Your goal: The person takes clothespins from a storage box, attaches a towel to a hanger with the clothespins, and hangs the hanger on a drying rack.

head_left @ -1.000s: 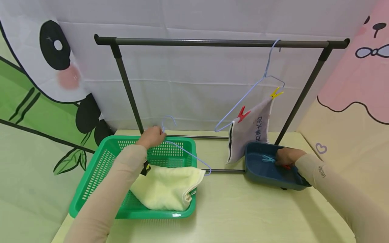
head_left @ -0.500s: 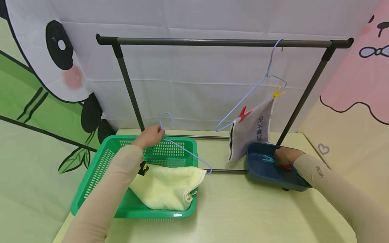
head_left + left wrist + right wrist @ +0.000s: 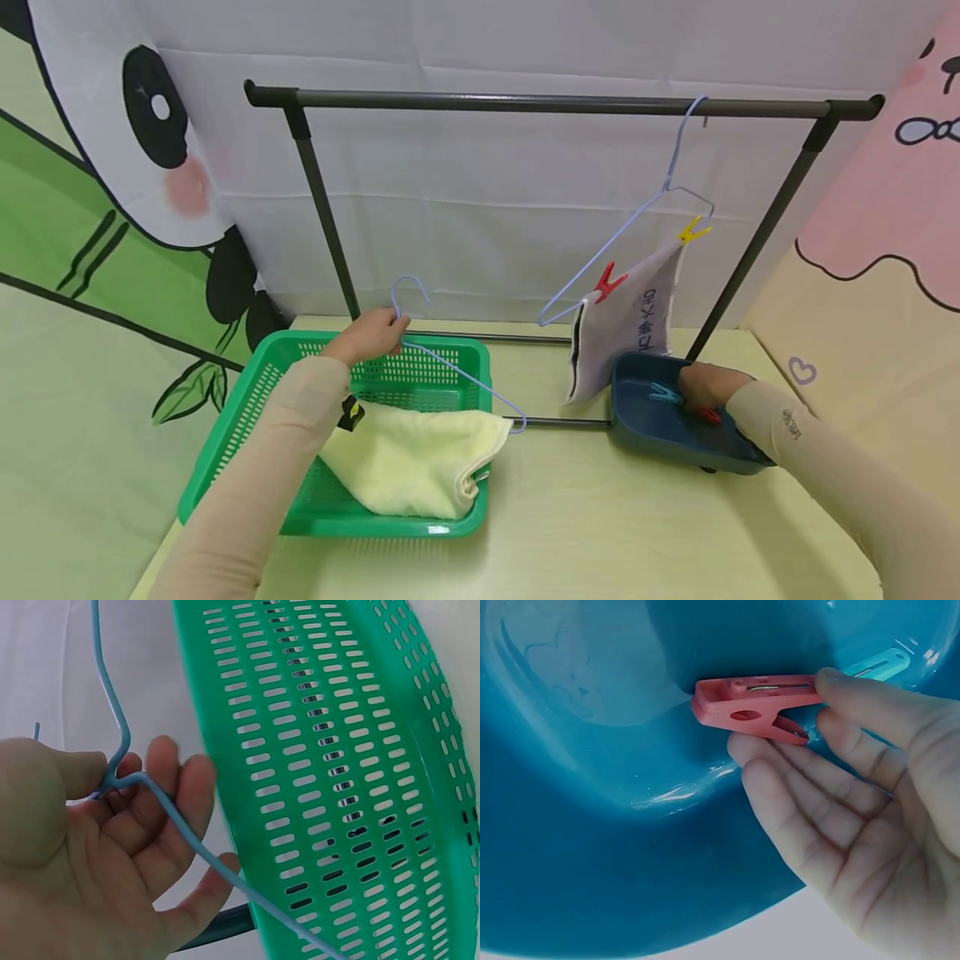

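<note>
My left hand [image 3: 371, 336] pinches the neck of a light-blue wire hanger [image 3: 457, 372] over the back of a green basket [image 3: 480, 367]. In the left wrist view, thumb and fingertips meet where the wires join. The hanger's right end comes down beside a pale yellow towel [image 3: 420, 458], which lies in the basket and over its right side. Inside a dark blue basin [image 3: 637, 417], my right hand [image 3: 712, 386] has its thumb and fingers on a red clothespin [image 3: 757, 705]. A light-blue clothespin [image 3: 663, 393] lies close by in the basin.
A dark metal rack [image 3: 480, 102] stands at the back. On its bar a second blue hanger [image 3: 600, 252] carries a greyish cloth [image 3: 618, 329], held by a red clothespin [image 3: 609, 283] and a yellow clothespin [image 3: 693, 229]. The cloth hangs just behind the basin.
The head view has shifted slightly. My left hand has drawn a little left with the hanger, and its hook stands a bit higher. My right hand stays in the basin.
</note>
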`<action>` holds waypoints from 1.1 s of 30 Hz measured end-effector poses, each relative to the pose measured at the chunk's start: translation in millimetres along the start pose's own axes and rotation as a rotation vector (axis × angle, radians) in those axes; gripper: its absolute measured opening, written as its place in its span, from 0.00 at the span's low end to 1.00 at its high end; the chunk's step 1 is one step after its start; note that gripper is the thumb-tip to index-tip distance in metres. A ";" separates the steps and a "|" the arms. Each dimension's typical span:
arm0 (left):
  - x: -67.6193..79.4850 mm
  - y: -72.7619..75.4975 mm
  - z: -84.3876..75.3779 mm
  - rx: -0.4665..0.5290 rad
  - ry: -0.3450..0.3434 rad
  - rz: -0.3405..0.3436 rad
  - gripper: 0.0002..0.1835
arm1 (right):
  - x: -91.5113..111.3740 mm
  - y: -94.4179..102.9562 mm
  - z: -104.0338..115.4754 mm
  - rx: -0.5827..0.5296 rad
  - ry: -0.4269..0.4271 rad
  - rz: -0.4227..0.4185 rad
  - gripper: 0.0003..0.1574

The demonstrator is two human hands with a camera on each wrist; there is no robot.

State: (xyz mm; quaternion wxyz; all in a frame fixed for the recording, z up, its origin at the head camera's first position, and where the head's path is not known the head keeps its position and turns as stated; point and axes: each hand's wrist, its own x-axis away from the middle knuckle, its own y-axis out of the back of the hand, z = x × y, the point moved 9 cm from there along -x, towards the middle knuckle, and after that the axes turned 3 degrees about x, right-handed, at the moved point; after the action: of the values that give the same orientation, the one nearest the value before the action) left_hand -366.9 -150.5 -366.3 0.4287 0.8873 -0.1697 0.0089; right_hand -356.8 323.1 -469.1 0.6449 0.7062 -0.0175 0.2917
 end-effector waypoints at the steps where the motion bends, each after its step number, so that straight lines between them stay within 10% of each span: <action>1: 0.2 0.2 -0.5 0.000 -0.006 0.000 0.21 | -0.2 -0.2 0.0 -0.005 0.001 0.002 0.12; 33: 11.8 20.8 -19.9 -0.080 -0.075 -0.106 0.25 | 17.2 15.6 3.2 -0.082 -0.024 -0.026 0.03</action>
State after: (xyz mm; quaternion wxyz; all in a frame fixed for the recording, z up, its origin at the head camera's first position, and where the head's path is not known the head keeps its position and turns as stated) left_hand -359.6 -150.8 -336.0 0.4569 0.8770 -0.1389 -0.0539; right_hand -347.6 323.6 -447.6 0.6768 0.6828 -0.0279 0.2737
